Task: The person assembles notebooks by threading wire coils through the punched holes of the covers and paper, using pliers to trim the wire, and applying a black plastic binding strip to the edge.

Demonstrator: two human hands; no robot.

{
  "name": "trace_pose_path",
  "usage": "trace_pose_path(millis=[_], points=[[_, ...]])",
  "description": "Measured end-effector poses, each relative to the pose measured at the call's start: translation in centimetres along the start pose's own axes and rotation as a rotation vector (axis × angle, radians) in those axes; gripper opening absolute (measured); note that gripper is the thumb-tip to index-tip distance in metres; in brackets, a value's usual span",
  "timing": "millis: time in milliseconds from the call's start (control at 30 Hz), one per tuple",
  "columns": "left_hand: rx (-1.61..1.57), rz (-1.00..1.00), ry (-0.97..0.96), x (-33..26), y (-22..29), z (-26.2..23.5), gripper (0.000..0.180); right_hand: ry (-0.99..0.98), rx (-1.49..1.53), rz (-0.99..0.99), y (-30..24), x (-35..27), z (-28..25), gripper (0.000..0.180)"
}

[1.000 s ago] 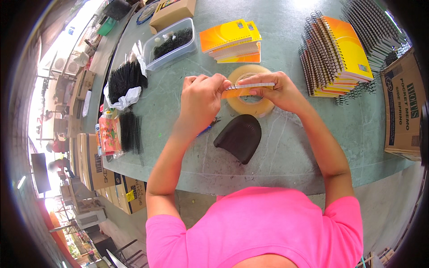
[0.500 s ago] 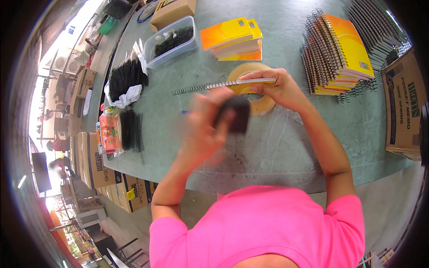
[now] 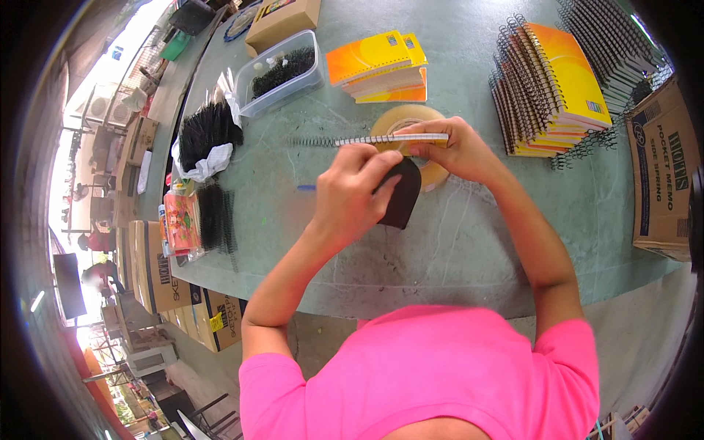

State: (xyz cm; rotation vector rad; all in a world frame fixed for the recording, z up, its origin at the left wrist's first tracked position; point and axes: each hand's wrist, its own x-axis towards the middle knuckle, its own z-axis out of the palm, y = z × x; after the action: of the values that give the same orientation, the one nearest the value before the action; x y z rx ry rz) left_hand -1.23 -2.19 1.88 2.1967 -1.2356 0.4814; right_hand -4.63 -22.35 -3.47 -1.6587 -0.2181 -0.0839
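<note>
By the tape roll (image 3: 411,113), right hand (image 3: 463,151) clamped a likely light, bendy notepad (image 3: 389,138), best held edgewise; left hand (image 3: 350,187) clasped a black pad (image 3: 402,203)

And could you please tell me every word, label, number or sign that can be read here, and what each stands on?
I'll leave the wording out, but this is where print stands:
Brown carton at right: large dark lettering, readable.
Brown cartons at lower left: dark lettering, partly readable; yellow label, too small.
Spiral notebooks at right and orange-yellow booklets in the middle: cover marks too small.
Brown box, top: print unreadable.
Held notebook: no readable print.
</note>
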Motion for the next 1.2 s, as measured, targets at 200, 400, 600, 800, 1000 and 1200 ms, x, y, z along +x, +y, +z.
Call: trace_pose_path(millis=[200, 400, 600, 800, 1000, 1200], points=[[0.114, 0.002, -0.002, 0.8, 0.2, -0.7, 0.024, -0.020, -0.014, 0.051, -0.4, 0.1, 0.2, 0.029], [0.012, -0.013, 0.322, 2.4, 0.5, -1.7, 0.030, -0.033, 0.012, 0.053, 0.3, 0.0, 0.2, 0.030], [0.153, 0.081, 0.400, 3.0, 0.2, -2.4, 0.030, -0.034, 0.057, 0.113, 0.2, 0.0, 0.4, 0.030], [-0.046, -0.002, -0.045, 0.9, 1.3, -0.2, 0.026, -0.052, -0.152, -0.065, -0.2, -0.2, 0.2, 0.033], [-0.047, -0.031, 0.138, 1.4, 1.7, -0.4, 0.027, 0.018, -0.094, -0.100, 0.4, -0.1, 0.7, 0.035], [-0.069, -0.024, 0.094, 1.4, 1.7, 0.6, 0.031, -0.040, -0.130, -0.150, 0.6, -0.1, 0.3, 0.035]])
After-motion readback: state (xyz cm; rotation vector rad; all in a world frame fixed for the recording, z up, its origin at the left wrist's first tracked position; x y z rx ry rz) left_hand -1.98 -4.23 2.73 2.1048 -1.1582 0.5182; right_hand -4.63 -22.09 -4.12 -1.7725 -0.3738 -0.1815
